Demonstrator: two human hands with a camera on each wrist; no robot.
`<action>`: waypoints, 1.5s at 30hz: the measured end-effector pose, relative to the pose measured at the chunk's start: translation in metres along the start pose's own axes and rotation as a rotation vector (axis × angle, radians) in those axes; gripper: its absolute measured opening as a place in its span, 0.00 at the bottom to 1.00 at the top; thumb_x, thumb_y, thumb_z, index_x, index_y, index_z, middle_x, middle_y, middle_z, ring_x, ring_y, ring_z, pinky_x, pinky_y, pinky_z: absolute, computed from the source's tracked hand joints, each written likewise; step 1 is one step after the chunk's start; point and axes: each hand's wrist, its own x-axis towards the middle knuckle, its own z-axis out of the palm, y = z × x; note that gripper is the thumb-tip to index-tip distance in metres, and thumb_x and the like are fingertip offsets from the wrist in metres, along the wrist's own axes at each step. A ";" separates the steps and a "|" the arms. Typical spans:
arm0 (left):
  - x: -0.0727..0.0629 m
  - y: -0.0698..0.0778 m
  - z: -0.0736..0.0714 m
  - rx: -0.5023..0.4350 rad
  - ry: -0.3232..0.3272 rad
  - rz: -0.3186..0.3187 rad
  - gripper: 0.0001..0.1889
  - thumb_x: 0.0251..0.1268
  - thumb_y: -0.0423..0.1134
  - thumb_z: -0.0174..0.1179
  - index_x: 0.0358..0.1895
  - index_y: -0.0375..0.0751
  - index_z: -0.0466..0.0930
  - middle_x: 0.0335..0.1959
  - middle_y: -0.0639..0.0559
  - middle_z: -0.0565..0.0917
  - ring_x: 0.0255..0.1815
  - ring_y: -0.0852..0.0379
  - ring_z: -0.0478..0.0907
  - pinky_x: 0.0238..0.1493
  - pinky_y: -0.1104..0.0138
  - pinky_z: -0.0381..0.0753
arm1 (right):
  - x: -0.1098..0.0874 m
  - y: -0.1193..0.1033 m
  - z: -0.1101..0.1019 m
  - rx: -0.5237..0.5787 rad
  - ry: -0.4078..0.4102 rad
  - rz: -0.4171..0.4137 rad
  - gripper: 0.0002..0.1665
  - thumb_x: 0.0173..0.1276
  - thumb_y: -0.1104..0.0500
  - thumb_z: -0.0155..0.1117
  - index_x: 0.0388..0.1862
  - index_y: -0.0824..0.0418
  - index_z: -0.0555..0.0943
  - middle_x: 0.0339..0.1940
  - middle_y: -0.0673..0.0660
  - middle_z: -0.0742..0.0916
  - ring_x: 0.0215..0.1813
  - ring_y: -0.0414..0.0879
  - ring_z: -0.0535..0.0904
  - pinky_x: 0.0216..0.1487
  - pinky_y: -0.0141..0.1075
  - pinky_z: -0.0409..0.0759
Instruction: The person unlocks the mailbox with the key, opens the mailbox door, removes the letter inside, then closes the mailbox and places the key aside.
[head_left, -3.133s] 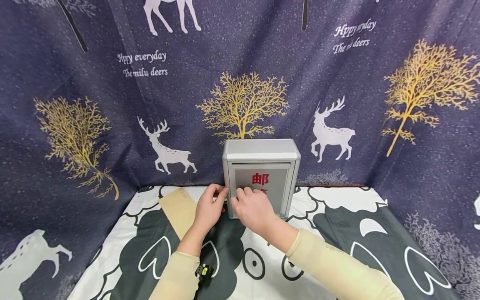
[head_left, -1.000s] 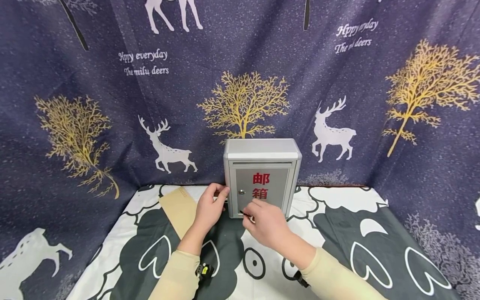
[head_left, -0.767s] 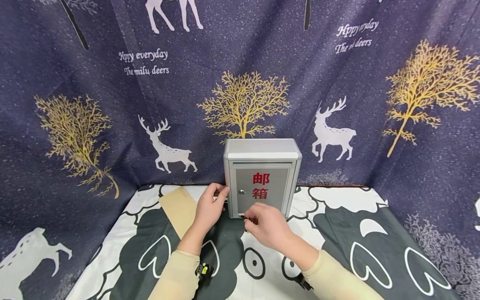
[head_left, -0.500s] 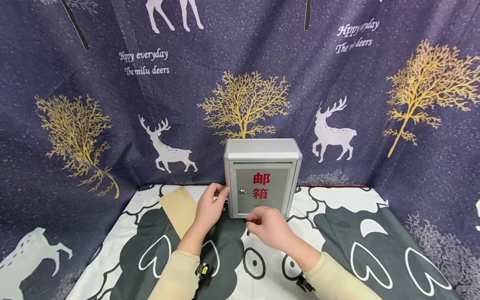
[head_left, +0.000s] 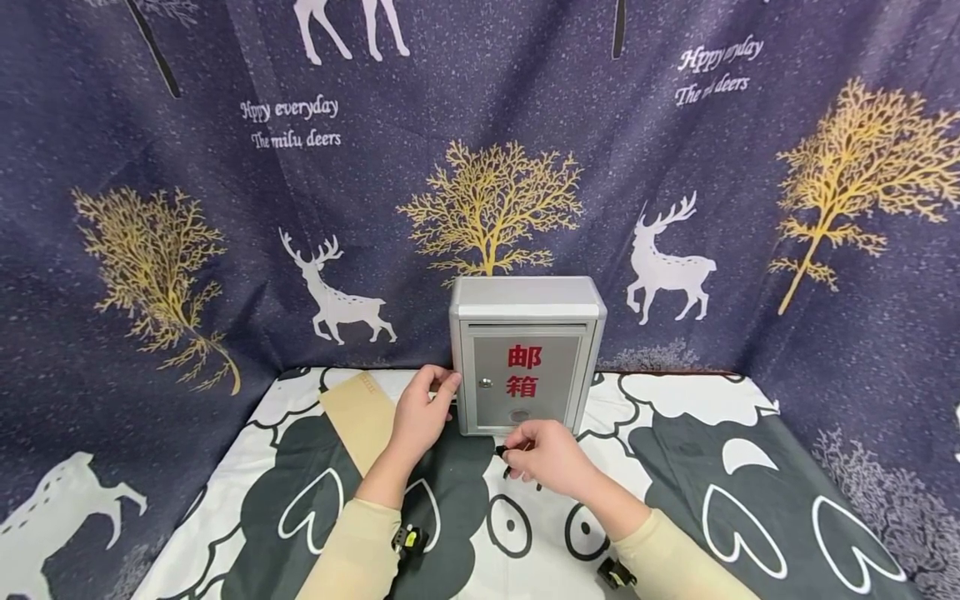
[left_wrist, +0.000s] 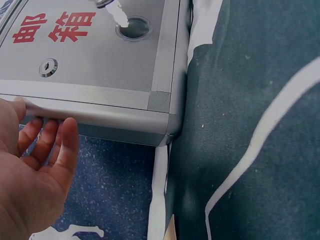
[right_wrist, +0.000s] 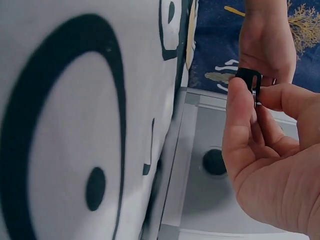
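Note:
A silver metal mailbox (head_left: 487, 408) with red characters on its door stands upright at the back of the bed-like surface. Its round lock (left_wrist: 48, 67) shows a bare keyhole. My left hand (head_left: 422, 412) rests against the box's left side, thumb at the front edge and fingers relaxed along the side wall. Just in front of the box's lower edge, my right hand (head_left: 553, 457) pinches a black-headed key (right_wrist: 246, 77) between thumb and forefinger. A second dark piece dangles below it in the head view. A round window (left_wrist: 134, 29) sits low in the door.
A brown paper envelope (head_left: 358, 421) lies flat left of the box, partly behind the left forearm. A dark blue curtain (head_left: 375, 208) with deer and trees hangs behind. A black-and-white patterned cloth (head_left: 540, 525) covers the surface.
From the lock, my right hand has moved down and towards me with the key, uncovering the lock, the lower red character and the window. My left hand stays at the box's side.

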 end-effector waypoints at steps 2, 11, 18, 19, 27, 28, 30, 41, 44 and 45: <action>0.000 0.000 0.000 0.001 0.004 0.001 0.12 0.87 0.48 0.64 0.51 0.42 0.85 0.50 0.46 0.87 0.43 0.52 0.85 0.30 0.65 0.90 | 0.000 0.003 -0.001 0.016 -0.011 0.007 0.03 0.72 0.68 0.71 0.41 0.66 0.89 0.31 0.52 0.91 0.29 0.48 0.90 0.29 0.34 0.89; -0.001 0.001 0.001 0.001 0.008 -0.008 0.12 0.87 0.48 0.65 0.51 0.42 0.85 0.50 0.46 0.87 0.43 0.52 0.85 0.30 0.64 0.90 | 0.000 0.012 0.001 0.077 -0.065 0.059 0.03 0.70 0.69 0.69 0.38 0.66 0.89 0.28 0.54 0.92 0.26 0.45 0.89 0.27 0.35 0.88; 0.000 0.001 0.001 0.003 0.006 -0.012 0.12 0.87 0.48 0.64 0.52 0.42 0.85 0.50 0.46 0.86 0.46 0.51 0.85 0.30 0.64 0.90 | 0.000 0.019 -0.001 0.162 -0.086 0.126 0.04 0.69 0.70 0.69 0.41 0.71 0.87 0.31 0.59 0.92 0.31 0.56 0.93 0.33 0.45 0.94; 0.000 0.001 0.001 0.002 0.005 -0.012 0.12 0.87 0.48 0.64 0.52 0.42 0.85 0.51 0.46 0.86 0.47 0.51 0.85 0.30 0.64 0.90 | -0.001 0.020 -0.002 0.173 -0.089 0.138 0.05 0.68 0.70 0.69 0.41 0.71 0.87 0.31 0.59 0.92 0.31 0.57 0.93 0.34 0.45 0.94; -0.001 0.000 0.000 0.007 0.003 -0.014 0.13 0.87 0.49 0.64 0.52 0.43 0.85 0.51 0.46 0.86 0.47 0.51 0.85 0.31 0.65 0.90 | -0.001 0.025 -0.004 0.188 -0.070 0.209 0.07 0.65 0.71 0.68 0.41 0.71 0.87 0.31 0.59 0.91 0.31 0.54 0.93 0.35 0.46 0.94; -0.001 0.000 0.000 0.009 0.002 -0.012 0.13 0.87 0.49 0.64 0.53 0.43 0.85 0.51 0.47 0.86 0.47 0.51 0.85 0.30 0.65 0.90 | -0.001 0.026 -0.004 0.186 -0.067 0.212 0.07 0.64 0.71 0.68 0.41 0.71 0.86 0.30 0.59 0.91 0.31 0.54 0.93 0.35 0.45 0.94; -0.001 0.000 0.000 0.011 0.000 -0.007 0.13 0.87 0.50 0.64 0.53 0.43 0.85 0.51 0.47 0.86 0.46 0.51 0.85 0.30 0.65 0.90 | -0.001 0.027 -0.005 0.182 -0.067 0.217 0.06 0.64 0.71 0.68 0.40 0.71 0.86 0.30 0.60 0.91 0.31 0.53 0.93 0.35 0.45 0.94; 0.000 0.000 0.000 0.007 0.000 -0.006 0.13 0.87 0.50 0.64 0.52 0.43 0.85 0.51 0.47 0.87 0.48 0.51 0.85 0.31 0.65 0.90 | -0.004 0.033 -0.016 0.077 -0.115 0.236 0.03 0.68 0.68 0.70 0.38 0.67 0.88 0.24 0.59 0.90 0.28 0.49 0.89 0.31 0.42 0.92; -0.001 0.000 0.000 0.003 0.002 -0.004 0.13 0.87 0.49 0.64 0.52 0.43 0.85 0.51 0.47 0.87 0.48 0.50 0.85 0.31 0.64 0.90 | -0.005 0.034 -0.019 0.047 -0.116 0.237 0.03 0.68 0.68 0.70 0.38 0.66 0.89 0.25 0.58 0.90 0.28 0.48 0.89 0.30 0.41 0.91; -0.001 0.000 0.001 0.003 0.001 -0.003 0.13 0.87 0.49 0.64 0.52 0.43 0.85 0.51 0.47 0.86 0.48 0.50 0.85 0.31 0.64 0.90 | -0.005 0.034 -0.020 0.037 -0.114 0.238 0.03 0.68 0.67 0.70 0.38 0.66 0.89 0.25 0.58 0.90 0.27 0.48 0.89 0.30 0.41 0.91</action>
